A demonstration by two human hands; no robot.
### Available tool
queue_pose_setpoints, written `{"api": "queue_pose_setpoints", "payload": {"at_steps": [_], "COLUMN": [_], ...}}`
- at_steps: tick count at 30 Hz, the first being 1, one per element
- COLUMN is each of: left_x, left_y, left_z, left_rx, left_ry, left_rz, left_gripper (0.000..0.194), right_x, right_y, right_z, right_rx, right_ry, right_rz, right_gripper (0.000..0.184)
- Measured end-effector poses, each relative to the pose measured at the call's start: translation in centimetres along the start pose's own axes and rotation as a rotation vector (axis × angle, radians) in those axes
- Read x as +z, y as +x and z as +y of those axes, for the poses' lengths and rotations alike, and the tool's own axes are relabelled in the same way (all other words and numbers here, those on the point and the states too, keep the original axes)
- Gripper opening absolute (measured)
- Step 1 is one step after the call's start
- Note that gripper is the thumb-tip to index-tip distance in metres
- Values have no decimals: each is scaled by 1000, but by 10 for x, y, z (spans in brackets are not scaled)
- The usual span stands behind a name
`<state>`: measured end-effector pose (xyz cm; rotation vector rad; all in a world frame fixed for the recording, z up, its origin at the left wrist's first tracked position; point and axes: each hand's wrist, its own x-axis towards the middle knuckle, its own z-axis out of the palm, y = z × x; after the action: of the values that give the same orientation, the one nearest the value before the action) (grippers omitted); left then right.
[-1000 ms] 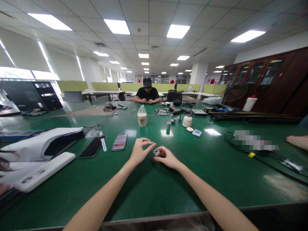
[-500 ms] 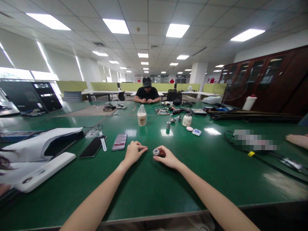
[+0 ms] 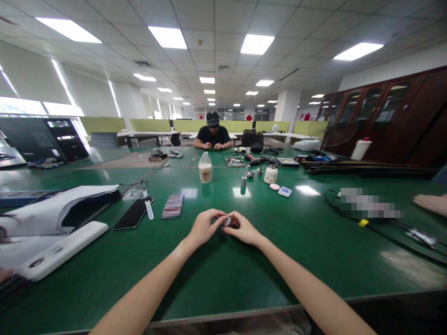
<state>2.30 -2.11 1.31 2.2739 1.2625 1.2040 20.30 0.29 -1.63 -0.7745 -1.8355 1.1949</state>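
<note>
In the head view, my right hand (image 3: 246,229) grips a small round metal part (image 3: 226,222), silver with dark holes in its top face, just above the green table (image 3: 279,260). Its thumb lies on the near side and the fingers curl behind. My left hand (image 3: 204,228) reaches in from the left, thumb and fingers pinched together at the part's upper left edge. Whatever is between those fingertips is too small to make out. Farther back, a small metal cylinder (image 3: 243,182) stands upright.
A bagged cup (image 3: 205,172), a white jar (image 3: 271,174) and a pink disc (image 3: 274,187) stand beyond my hands. To the left lie a phone (image 3: 130,214) and a white oblong device (image 3: 63,251). Cables (image 3: 384,237) run along the right. A person (image 3: 213,132) sits opposite.
My left hand has moved right, from a pinch held apart from the round metal part to its upper edge. My right hand keeps its hold in the same place.
</note>
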Motion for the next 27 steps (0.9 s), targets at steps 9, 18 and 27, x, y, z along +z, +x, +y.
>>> {"api": "queue_pose_setpoints", "payload": {"at_steps": [9,18,27], "left_x": [2,2,4], "left_y": [-1,-2,-4], "left_z": [4,-1,-7], "left_rx": [28,-41,-72], "left_ry": [11,-76,-125], "left_rz": [-52,-74,-144], "left_gripper": [29,63,52], "right_x": [1,-7,-11], "right_y": [4,4,1], "right_z": [1,-2,-19], "right_rx": [63,60,-103], "right_ry": [80,70,-289], "right_rz": [20,-27,175], "right_gripper": [32,41,19]}}
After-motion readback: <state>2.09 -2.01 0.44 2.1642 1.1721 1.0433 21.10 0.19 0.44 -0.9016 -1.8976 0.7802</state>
